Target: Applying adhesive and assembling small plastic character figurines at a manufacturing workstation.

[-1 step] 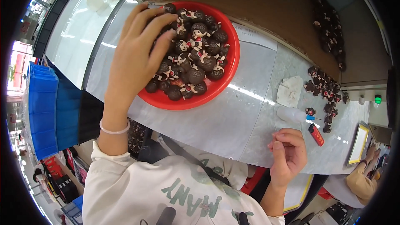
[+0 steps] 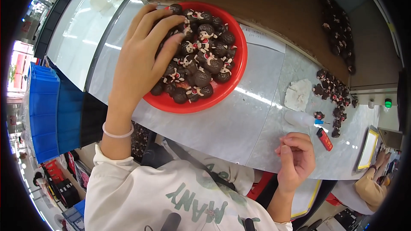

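Observation:
My left hand (image 2: 143, 53) reaches over the left side of a red plastic basin (image 2: 171, 105), its fingers apart and bent down among dark brown doll figurines (image 2: 202, 77). Its fingertips are partly lost against the pile, and nothing is seen gripped. The figurines have round, textured heads, pale limbs and red details. Just off the table's front edge, at the right, my right hand (image 2: 295, 158) is closed, thumb and fingertips drawn together. Whether something small sits in that pinch cannot be made out.
A squeeze bottle (image 2: 299, 118) with a blue needle tip lies beside a crumpled white tissue (image 2: 297, 95) and a red lighter (image 2: 324, 139). More figurines (image 2: 329, 86) lie at the right and on the brown shelf (image 2: 239, 0). Blue bins (image 2: 45, 111) stand left; another person's arm (image 2: 372, 188) shows far right.
The fingers and thumb of my left hand have shifted slightly to the right over the figurines. My right hand stays in place.

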`<state>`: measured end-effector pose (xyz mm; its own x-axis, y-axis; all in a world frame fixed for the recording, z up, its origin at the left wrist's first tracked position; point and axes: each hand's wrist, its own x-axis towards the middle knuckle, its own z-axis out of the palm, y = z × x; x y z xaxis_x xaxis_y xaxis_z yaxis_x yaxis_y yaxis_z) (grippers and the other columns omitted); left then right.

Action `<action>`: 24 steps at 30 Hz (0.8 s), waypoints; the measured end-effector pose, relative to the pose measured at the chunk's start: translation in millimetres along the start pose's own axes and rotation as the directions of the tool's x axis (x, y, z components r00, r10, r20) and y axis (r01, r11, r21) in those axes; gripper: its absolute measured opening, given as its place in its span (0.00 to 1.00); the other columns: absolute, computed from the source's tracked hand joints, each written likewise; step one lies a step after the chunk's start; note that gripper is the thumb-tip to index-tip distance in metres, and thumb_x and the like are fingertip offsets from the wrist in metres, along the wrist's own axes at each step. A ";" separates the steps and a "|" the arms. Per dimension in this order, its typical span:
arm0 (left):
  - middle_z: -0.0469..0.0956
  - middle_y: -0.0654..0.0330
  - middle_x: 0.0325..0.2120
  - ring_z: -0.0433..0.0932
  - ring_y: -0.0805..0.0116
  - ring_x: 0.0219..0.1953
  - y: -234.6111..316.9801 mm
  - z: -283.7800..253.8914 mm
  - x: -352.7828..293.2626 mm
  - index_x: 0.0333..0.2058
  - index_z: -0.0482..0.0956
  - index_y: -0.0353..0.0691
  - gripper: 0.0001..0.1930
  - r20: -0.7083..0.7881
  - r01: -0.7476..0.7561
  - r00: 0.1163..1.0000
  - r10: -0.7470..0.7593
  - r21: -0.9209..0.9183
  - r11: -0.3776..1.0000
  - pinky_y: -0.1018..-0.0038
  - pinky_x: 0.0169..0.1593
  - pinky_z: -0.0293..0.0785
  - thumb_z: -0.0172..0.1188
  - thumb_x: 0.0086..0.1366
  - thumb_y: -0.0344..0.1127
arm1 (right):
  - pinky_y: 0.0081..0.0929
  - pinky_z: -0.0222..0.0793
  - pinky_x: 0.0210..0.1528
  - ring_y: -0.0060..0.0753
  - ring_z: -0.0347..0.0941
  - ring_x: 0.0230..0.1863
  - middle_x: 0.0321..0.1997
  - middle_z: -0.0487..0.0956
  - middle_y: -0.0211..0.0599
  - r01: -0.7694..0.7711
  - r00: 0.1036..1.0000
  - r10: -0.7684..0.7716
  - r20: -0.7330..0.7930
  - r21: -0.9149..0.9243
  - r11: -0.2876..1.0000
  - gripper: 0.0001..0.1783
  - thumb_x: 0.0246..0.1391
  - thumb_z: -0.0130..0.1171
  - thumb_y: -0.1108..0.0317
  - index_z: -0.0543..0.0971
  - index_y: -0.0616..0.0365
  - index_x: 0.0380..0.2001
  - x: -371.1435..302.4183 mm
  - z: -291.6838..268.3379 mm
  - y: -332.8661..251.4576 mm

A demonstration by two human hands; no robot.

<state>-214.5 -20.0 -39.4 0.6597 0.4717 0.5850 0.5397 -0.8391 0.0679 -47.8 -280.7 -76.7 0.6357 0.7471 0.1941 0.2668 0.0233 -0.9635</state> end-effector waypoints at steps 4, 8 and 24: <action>0.71 0.53 0.43 0.67 0.53 0.49 -3.1 -8.8 -2.3 0.38 0.74 0.37 0.12 0.121 -0.094 0.985 0.125 -0.234 0.968 0.66 0.51 0.62 0.55 0.53 0.29 | 0.14 0.63 0.24 0.20 0.65 0.23 0.31 0.70 0.40 -0.003 1.000 0.003 0.005 -0.002 1.000 0.06 0.44 0.49 0.82 0.70 0.64 0.28 -0.9 -0.5 0.4; 0.70 0.55 0.44 0.69 0.53 0.46 -4.3 -10.9 -0.5 0.37 0.74 0.39 0.13 0.063 -0.067 0.994 0.085 -0.243 0.968 0.66 0.48 0.65 0.58 0.51 0.31 | 0.12 0.61 0.23 0.19 0.65 0.23 0.31 0.71 0.40 -0.013 1.000 0.014 0.002 -0.023 1.000 0.06 0.44 0.50 0.81 0.70 0.63 0.28 -1.6 0.2 -1.7; 0.70 0.54 0.45 0.67 0.51 0.47 7.5 -15.0 8.4 0.35 0.76 0.39 0.13 0.154 -0.261 0.941 0.300 -0.230 0.937 0.63 0.50 0.62 0.57 0.49 0.35 | 0.12 0.60 0.25 0.21 0.68 0.26 0.28 0.72 0.39 -0.095 0.994 0.092 0.060 0.054 0.994 0.06 0.44 0.50 0.83 0.71 0.65 0.29 0.2 -3.6 -3.4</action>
<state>-212.7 -26.4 -21.8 0.8635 0.2342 0.4467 0.2134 -0.9721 0.0972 -46.0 -282.9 -72.8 0.6127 0.7848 0.0930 0.1655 -0.0124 -0.9861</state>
